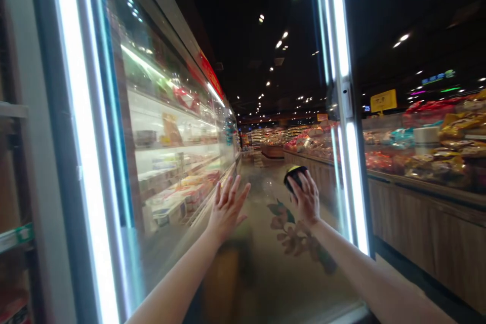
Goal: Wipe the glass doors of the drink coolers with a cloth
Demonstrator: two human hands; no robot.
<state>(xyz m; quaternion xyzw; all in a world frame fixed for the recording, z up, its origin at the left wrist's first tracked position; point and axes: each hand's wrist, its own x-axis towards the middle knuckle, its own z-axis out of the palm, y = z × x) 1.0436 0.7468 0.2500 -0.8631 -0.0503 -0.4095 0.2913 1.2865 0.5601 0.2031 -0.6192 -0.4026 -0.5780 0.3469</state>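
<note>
A large glass door (261,243) with bright light strips along its sides stands in front of me. My left hand (228,205) is raised against or close to the glass, its fingers spread and nothing in it. To its right, my right hand (306,197) has its fingers over a small dark round object (292,174) with a yellowish top. Whether that object is held or only pressed on the glass is hard to tell. Below the right hand, a flower pattern (290,235) shows on or through the glass.
Lit refrigerated shelves (182,167) with packages run along the left. A wood-sided counter (425,228) piled with wrapped goods (433,164) lies to the right. A light-strip post (353,162) rises beside my right arm. An aisle stretches ahead.
</note>
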